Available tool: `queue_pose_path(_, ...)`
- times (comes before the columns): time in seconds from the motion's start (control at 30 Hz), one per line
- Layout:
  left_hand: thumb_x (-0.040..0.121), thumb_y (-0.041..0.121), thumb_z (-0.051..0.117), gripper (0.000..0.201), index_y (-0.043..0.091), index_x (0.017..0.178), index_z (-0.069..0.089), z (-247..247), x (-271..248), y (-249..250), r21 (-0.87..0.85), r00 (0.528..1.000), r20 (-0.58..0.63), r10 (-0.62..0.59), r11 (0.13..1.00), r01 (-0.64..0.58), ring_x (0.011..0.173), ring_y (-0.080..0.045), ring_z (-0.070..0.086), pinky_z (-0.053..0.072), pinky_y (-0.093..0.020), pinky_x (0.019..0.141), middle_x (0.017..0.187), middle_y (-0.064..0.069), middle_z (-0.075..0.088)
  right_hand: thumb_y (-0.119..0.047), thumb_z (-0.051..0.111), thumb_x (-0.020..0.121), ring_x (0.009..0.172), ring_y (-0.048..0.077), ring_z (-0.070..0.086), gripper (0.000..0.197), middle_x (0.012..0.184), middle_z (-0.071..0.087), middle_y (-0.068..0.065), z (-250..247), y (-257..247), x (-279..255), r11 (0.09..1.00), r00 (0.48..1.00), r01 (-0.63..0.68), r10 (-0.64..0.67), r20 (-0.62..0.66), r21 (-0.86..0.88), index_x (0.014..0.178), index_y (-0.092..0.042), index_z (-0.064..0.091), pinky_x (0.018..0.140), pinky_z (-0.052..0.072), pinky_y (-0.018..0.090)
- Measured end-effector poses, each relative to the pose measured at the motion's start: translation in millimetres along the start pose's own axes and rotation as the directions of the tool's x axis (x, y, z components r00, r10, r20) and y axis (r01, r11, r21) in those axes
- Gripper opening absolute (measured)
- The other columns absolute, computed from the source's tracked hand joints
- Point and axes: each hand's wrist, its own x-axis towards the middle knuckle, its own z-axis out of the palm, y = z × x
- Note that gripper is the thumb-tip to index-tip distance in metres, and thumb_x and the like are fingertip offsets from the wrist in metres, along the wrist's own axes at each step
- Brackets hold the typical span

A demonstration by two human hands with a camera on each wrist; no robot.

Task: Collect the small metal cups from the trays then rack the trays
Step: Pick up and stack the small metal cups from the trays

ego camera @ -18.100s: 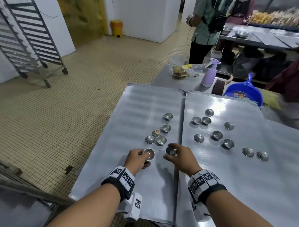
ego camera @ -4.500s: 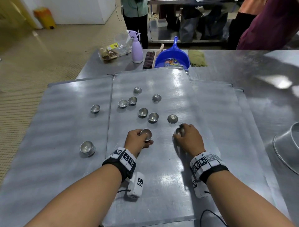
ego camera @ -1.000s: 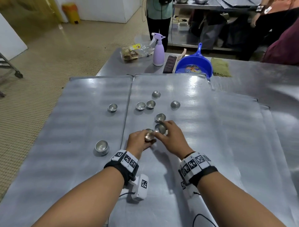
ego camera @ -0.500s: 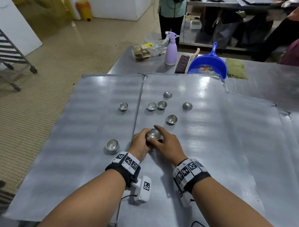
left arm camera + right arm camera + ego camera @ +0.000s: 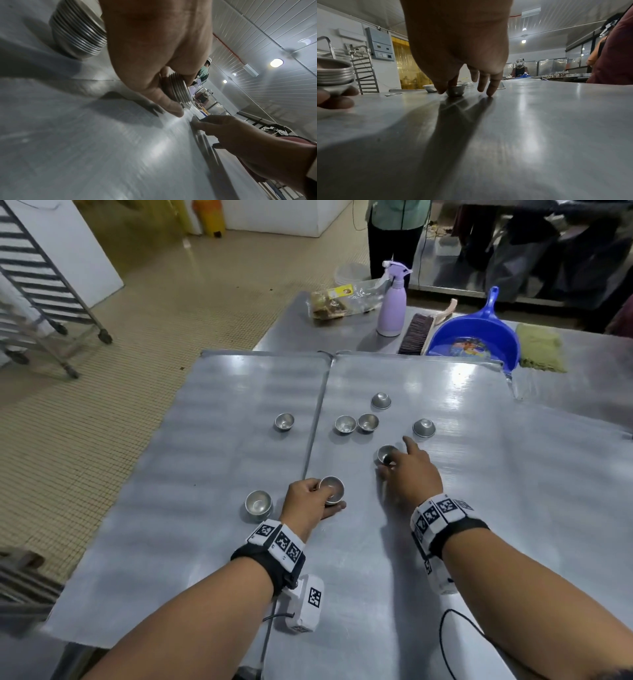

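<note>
Two flat metal trays lie side by side, the left tray (image 5: 212, 474) and the right tray (image 5: 496, 491). My left hand (image 5: 325, 498) grips a nested stack of small metal cups (image 5: 331, 489), also seen close up as the held stack (image 5: 178, 89). Left of it a second stack (image 5: 258, 505) stands on the left tray. My right hand (image 5: 390, 463) reaches forward and pinches a single cup (image 5: 386, 454) between thumb and forefinger, shown as the pinched cup (image 5: 455, 91); its other fingers touch the tray. Several loose cups lie beyond, two of them upside down (image 5: 424, 428).
A purple spray bottle (image 5: 392, 302), a brush (image 5: 416, 333), a blue dustpan (image 5: 476, 337) and a bagged item (image 5: 342, 301) sit at the table's far end. A wheeled tray rack (image 5: 44, 292) stands on the floor at left. People stand beyond the table.
My right hand left the stack in my left hand and moved forward to the right onto a single cup. The left hand still holds the stack.
</note>
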Motion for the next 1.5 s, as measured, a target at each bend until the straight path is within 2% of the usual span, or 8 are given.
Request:
queue_pose_path(0.17, 0.09, -0.002, 0.059, 0.009, -0.005, 0.093, 0.066, 1.3, 2.0, 0.9, 0.023, 1.0, -0.019, 0.011, 1.0, -0.01, 0.077, -0.034, 0.076, 0.063, -0.033, 0.073, 0.09, -0.019, 0.065, -0.035, 0.055, 0.086, 0.107, 0.027, 0.058, 0.022, 0.107, 0.065, -0.001, -2.9, -6.7, -13.6, 0.994, 0.998, 0.049, -0.045, -0.048, 0.094, 0.1, -0.026, 0.07, 0.082, 0.049, 0.034)
queue_pose_path(0.33, 0.09, 0.0, 0.061, 0.007, -0.003, 0.089, 0.067, 17.0, 6.6, 2.0, 0.011, 1.0, -0.026, 0.016, 1.0, -0.016, 0.08, -0.036, 0.075, 0.063, -0.033, 0.074, 0.091, -0.021, 0.067, -0.042, 0.067, 0.091, 0.116, 0.028, 0.057, 0.061, 0.125, 0.061, 0.01, -3.3, -18.5, -34.0, 0.943, 0.997, 0.072, -0.067, -0.025, 0.324, 0.141, -0.013, 0.049, 0.093, 0.045, 0.035)
queue_pose_path(0.5, 0.094, 0.019, 0.061, 0.027, -0.006, 0.101, 0.069, 35.3, 10.2, 7.8, -0.199, 0.998, -0.008, -0.063, 0.978, 0.061, 0.084, -0.032, 0.068, 0.061, -0.037, 0.069, 0.093, -0.025, 0.068, -0.046, 0.07, 0.088, 0.112, 0.009, 0.058, 0.057, 0.126, 0.062, -0.005, 6.6, -35.3, -58.4, 0.808, 0.984, 0.171, -0.114, -0.135, 0.564, 0.137, -0.02, 0.055, 0.095, 0.048, 0.029)
queue_pose_path(0.63, 0.095, 0.035, 0.057, 0.038, -0.001, 0.098, 0.071, 40.4, 12.8, 5.9, -0.251, 0.992, 0.065, -0.106, 0.961, 0.119, 0.083, -0.031, 0.068, 0.055, -0.038, 0.074, 0.094, -0.025, 0.07, -0.051, 0.071, 0.084, 0.111, 0.01, 0.062, 0.062, 0.127, 0.067, -0.006, 11.2, -38.3, -61.1, 0.821, 0.991, 0.135, -0.101, -0.091, 0.555, 0.138, -0.026, 0.054, 0.096, 0.049, 0.03)
queue_pose_path(0.77, 0.091, 0.02, 0.07, 0.025, -0.004, 0.093, 0.073, 37.6, 12.7, 1.6, -0.224, 0.995, 0.08, -0.052, 0.972, 0.069, 0.085, -0.035, 0.069, 0.059, -0.044, 0.08, 0.089, -0.025, 0.07, -0.058, 0.067, 0.085, 0.12, 0.009, 0.058, 0.066, 0.135, 0.062, -0.007, 10.5, -31.4, -56.9, 0.834, 0.992, 0.125, -0.119, -0.046, 0.537, 0.14, -0.025, 0.053, 0.101, 0.047, 0.032)
queue_pose_path(0.93, 0.09, 0.002, 0.065, 0.012, -0.004, 0.079, 0.065, 36.2, 21.5, -1.2, -0.077, 1.0, 0.008, -0.023, 0.997, 0.023, 0.078, -0.036, 0.073, 0.061, -0.029, 0.066, 0.086, -0.022, 0.063, -0.045, 0.057, 0.093, 0.108, 0.026, 0.063, 0.043, 0.126, 0.065, 0.008, -2.8, 7.7, -17.9, 0.923, 0.989, -0.055, 0.103, -0.108, 0.381, 0.129, -0.021, 0.061, 0.093, 0.049, 0.037)
queue_pose_path(1.23, 0.09, 0.009, 0.066, 0.026, -0.016, 0.095, 0.063, 30.0, 26.9, -7.0, 0.008, 0.998, 0.061, -0.006, 1.0, 0.006, 0.083, -0.037, 0.076, 0.058, -0.026, 0.065, 0.087, -0.021, 0.062, -0.034, 0.058, 0.093, 0.127, 0.041, 0.05, 0.065, 0.157, 0.021, 0.013, -41.7, 49.3, 63.8, 0.961, 0.97, -0.244, 0.243, 0.027, 0.133, 0.15, -0.024, 0.03, 0.101, 0.043, 0.046)
queue_pose_path(1.5, 0.09, 0.009, 0.065, 0.014, -0.005, 0.09, 0.066, 29.5, 26.3, -7.0, 0.002, 0.997, 0.079, -0.002, 1.0, 0.002, 0.083, -0.037, 0.076, 0.058, -0.027, 0.066, 0.085, -0.019, 0.065, -0.024, 0.05, 0.094, 0.101, 0.04, 0.059, 0.028, 0.116, 0.062, 0.017, -22.1, 43.9, 48.3, 0.982, 0.973, -0.14, 0.16, -0.168, 0.124, 0.119, -0.011, 0.052, 0.078, 0.046, 0.042)
